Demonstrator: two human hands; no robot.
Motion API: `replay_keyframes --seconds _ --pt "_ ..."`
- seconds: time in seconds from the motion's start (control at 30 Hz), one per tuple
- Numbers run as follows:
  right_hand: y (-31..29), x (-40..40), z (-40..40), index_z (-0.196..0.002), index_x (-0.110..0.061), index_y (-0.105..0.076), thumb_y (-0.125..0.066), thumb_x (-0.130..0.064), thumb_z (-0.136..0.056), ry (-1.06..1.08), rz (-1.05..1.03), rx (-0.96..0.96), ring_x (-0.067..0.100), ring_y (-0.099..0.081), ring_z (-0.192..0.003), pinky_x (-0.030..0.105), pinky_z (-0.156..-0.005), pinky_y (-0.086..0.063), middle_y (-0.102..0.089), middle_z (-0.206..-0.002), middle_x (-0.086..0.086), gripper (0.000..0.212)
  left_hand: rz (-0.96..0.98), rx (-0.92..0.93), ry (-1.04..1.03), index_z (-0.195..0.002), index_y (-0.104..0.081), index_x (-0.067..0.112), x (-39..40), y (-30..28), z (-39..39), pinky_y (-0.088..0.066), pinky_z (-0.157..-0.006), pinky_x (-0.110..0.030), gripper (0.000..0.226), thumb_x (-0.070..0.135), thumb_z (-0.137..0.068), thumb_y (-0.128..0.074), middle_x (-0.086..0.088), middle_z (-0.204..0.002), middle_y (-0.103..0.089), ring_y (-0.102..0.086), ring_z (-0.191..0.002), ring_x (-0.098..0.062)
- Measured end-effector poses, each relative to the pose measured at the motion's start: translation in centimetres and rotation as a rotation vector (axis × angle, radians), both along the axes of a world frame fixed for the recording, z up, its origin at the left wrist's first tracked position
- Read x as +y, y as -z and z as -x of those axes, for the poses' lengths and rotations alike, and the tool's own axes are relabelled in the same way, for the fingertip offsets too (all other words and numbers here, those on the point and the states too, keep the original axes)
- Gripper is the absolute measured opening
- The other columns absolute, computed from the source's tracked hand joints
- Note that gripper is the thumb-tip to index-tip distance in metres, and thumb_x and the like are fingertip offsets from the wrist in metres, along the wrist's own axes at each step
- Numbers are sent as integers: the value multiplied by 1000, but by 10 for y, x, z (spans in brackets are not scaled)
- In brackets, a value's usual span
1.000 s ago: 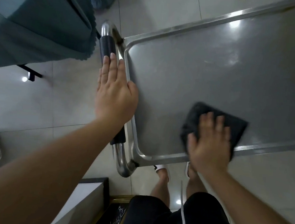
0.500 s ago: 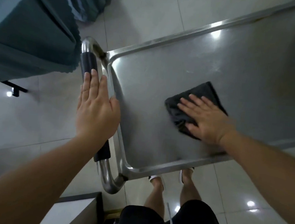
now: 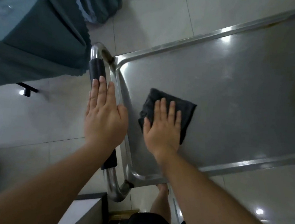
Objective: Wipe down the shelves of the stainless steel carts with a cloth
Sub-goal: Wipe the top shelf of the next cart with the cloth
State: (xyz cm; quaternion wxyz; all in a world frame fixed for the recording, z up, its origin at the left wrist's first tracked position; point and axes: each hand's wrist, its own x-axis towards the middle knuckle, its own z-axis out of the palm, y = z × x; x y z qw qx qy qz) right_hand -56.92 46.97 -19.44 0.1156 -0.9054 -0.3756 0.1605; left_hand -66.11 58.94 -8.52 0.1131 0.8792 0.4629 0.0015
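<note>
Here, at the far left, a dark green draped cloth [image 3: 33,49] hangs over furniture above the pale tiled floor [image 3: 36,120]. Next comes the cart's handle [image 3: 97,70], a bent steel tube with a black grip sleeve. The left hand [image 3: 104,117] lies flat along it, fingers straight and together, pressing on the sleeve rather than wrapping it; that looks like bracing, so the cart does not roll away under the wiping.

Just right of the handle is the raised rim of the top shelf [image 3: 233,83], a broad steel tray with rounded corners and glints of ceiling light. On its near-left part, close to the rim, lies the dark cloth [image 3: 184,107], folded into a rough square. The right hand [image 3: 163,129] presses it flat, fingers spread and straight, palm on the cloth's near edge.

The cloth looks soft, light and limp: it should bunch if pushed from one edge, so a flat palm over its middle suits it best. The steel is hard and probably slick, letting the cloth glide easily. Most of the shelf stretches to the right, likely yet to be covered.
</note>
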Motion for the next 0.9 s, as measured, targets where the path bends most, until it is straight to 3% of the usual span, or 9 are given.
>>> replay_keyframes --seconds 0.13,0.27,0.33,0.43,0.57,0.7,0.8,0.9 --pt "0 11 49 -166 -25 -15 -22 -60 -105 -665 -41 69 23 8 -161 51 -128 -6 -14 -173 -4 71 -6 2 -6 -169 -11 16 -1 -1 -1 7 -129 -34 69 40 -106 -22 0 -178 5 15 -161 -9" --pt "4 -2 -11 -166 -30 -14 -22 -62 -103 -917 17 7 16 8 -160 45 -129 2 -5 -173 -10 71 10 2 -6 -169 -10 18 0 0 0 9 -127 -32 68 40 -106 -23 3 -178 7 18 -159 -6" --pt "4 -13 -66 -166 -31 -21 -28 -61 -100 -815 15 -50 17 -4 -161 44 -129 -2 -14 -172 -9 73 16 1 -2 -169 -9 19 1 0 2 9 -127 -32 68 41 -107 -23 4 -177 7 19 -159 -4" --pt "0 -38 -163 -163 -28 -31 -29 -61 -96 -476 43 -88 21 -18 -159 44 -129 -9 -25 -170 -5 75 8 3 -2 -169 -10 20 3 2 4 7 -127 -34 67 42 -107 -24 4 -177 6 20 -158 -3" --pt "-4 -70 -274 -166 -25 -19 -13 -66 -95 2 152 -54 26 -8 -160 48 -129 -5 -13 -174 -2 82 11 4 5 -169 -11 19 3 5 5 2 -129 -39 67 41 -108 -25 3 -178 6 19 -159 -5" --pt "-3 -53 -282 -167 -22 -14 -8 -66 -94 399 151 -15 27 -2 -160 52 -129 -3 -7 -175 -3 85 22 9 5 -169 -12 19 3 5 4 2 -128 -40 67 42 -108 -24 4 -178 8 20 -159 -5" --pt "0 -9 -219 -166 -17 -19 -13 -63 -97 429 102 -43 30 -6 -160 55 -128 -6 -13 -174 1 83 31 13 8 -169 -11 18 3 4 4 3 -128 -40 68 42 -107 -24 4 -177 9 21 -159 -6" --pt "-4 40 -138 -166 -16 -18 -20 -60 -101 156 83 -11 33 -6 -160 53 -127 -2 -13 -174 4 78 33 18 11 -169 -11 17 3 3 3 4 -128 -39 68 41 -107 -25 4 -177 10 22 -158 -5"
